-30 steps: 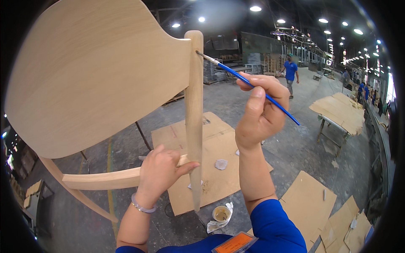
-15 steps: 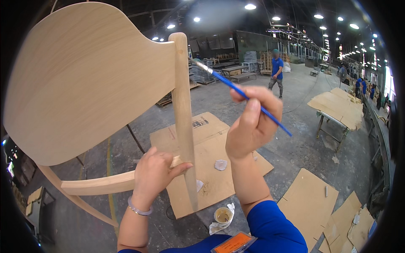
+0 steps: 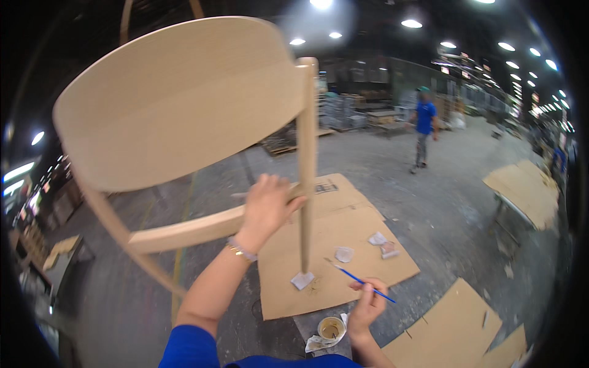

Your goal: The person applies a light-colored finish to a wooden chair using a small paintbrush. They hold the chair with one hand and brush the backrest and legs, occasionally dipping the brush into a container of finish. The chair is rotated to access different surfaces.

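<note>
A pale wooden chair frame (image 3: 184,101) with a broad curved backrest fills the left and middle. My left hand (image 3: 265,205) is closed round its curved rail (image 3: 190,230), close to the upright post (image 3: 307,141). Lower right, my right hand (image 3: 369,303) pinches a thin blue paintbrush (image 3: 362,280), its bristles pointing up and left, apart from the chair. Just left of that hand is a small cup (image 3: 331,328) of brownish liquid, with a crumpled white cloth (image 3: 319,345) against it.
Under the chair lies a cardboard sheet (image 3: 356,227) with several small whitish pads on it. More cardboard (image 3: 442,325) covers the floor at lower right. A low table (image 3: 521,190) stands at right. A person in a blue shirt (image 3: 424,119) is further back.
My right hand has lowered the brush from beside the post's top to near the cup. My view has shifted, so the chair appears further right. My left hand keeps hold of the rail.
</note>
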{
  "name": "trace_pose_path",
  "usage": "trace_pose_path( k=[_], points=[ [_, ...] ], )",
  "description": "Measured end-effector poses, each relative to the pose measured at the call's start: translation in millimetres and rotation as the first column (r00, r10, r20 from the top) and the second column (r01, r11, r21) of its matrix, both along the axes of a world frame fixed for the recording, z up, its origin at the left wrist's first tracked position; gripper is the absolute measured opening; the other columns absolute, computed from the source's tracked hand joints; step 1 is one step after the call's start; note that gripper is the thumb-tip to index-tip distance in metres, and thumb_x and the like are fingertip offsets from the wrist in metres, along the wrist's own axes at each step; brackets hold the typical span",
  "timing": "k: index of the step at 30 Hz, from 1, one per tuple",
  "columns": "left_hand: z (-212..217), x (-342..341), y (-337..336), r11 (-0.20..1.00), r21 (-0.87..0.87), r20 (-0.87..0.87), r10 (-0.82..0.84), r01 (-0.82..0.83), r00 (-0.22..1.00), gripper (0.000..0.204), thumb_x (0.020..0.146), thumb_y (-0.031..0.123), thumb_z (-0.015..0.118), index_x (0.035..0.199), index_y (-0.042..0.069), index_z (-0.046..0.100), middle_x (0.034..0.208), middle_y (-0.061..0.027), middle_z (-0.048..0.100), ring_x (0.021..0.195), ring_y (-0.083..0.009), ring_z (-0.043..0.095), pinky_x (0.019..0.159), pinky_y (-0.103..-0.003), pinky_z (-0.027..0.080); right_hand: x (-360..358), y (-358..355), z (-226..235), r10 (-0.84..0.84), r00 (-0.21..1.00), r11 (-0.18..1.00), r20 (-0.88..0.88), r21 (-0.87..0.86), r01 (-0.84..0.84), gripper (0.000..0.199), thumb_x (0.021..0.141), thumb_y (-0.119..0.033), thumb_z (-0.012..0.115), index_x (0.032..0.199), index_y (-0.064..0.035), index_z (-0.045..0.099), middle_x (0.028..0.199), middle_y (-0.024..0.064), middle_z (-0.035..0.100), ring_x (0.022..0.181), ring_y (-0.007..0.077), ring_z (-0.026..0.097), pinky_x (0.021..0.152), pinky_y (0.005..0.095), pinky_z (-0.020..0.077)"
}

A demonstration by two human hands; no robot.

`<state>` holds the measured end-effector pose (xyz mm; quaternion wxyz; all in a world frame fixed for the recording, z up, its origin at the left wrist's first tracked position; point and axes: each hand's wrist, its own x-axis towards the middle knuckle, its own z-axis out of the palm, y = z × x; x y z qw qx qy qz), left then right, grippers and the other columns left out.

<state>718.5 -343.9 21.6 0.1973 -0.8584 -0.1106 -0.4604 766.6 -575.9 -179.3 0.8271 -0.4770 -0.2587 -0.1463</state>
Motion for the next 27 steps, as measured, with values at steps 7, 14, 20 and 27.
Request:
trace_pose_path(
  k=[7,14,20,27],
  points=[
    [-20.4,-71.9,-25.8,0.988,-0.105,0.36,-0.07,0.115,0.93,0.019,0.09,0.019,0.079,0.097,0.004,0.07,0.096,-0.0131,0.065,0.093,-0.0327,0.064,0.083,-0.041,0.052,36.4,-20.7,-21.3,0.016,0.992,0.993,-0.124,0.114,-0.001,0.02,0.112,-0.015,0.047,0.108,0.0008,0.057,0.09,0.0103,0.065,0.083,0.018,0.064,0.081,0.0333,0.0525],
    [10.8,-211.2,88.6,0.959,-0.284,0.861,0.259,-0.009,0.438,0.023,0.098,0.026,0.076,0.102,0.004,0.073,0.099,-0.0081,0.068,0.095,-0.019,0.062,0.083,-0.034,0.049,50.2,-1.4,15.7,0.133,0.984,0.963,-0.119,0.249,-0.1,0.028,0.114,-0.022,0.047,0.114,0.0028,0.059,0.098,0.0134,0.066,0.083,0.0189,0.062,0.084,0.0357,0.0543],
    [-0.1,-243.0,171.6,0.555,-0.686,0.598,0.06,0.471,0.799,0.041,0.097,0.033,0.078,0.12,-0.001,0.071,0.103,-0.0063,0.074,0.091,-0.0121,0.064,0.082,-0.03,0.051,10.4,39.6,96.3,0.259,0.942,0.928,0.213,0.217,-0.304,0.024,0.113,-0.019,0.047,0.11,0.0016,0.06,0.098,0.0133,0.065,0.085,0.0192,0.063,0.085,0.0359,0.0531],
    [-18.8,-259.9,182.5,0.619,-0.584,0.667,-0.002,0.524,0.745,0.036,0.096,0.029,0.078,0.116,0.0,0.071,0.091,-0.0052,0.073,0.08,-0.0112,0.064,0.076,-0.03,0.054,-89.0,109.1,229.0,0.137,0.635,0.934,0.76,0.113,-0.338,0.021,0.097,0.004,0.051,0.109,0.0055,0.067,0.099,0.0186,0.072,0.091,0.0235,0.068,0.086,0.0369,0.0544]
  ],
)
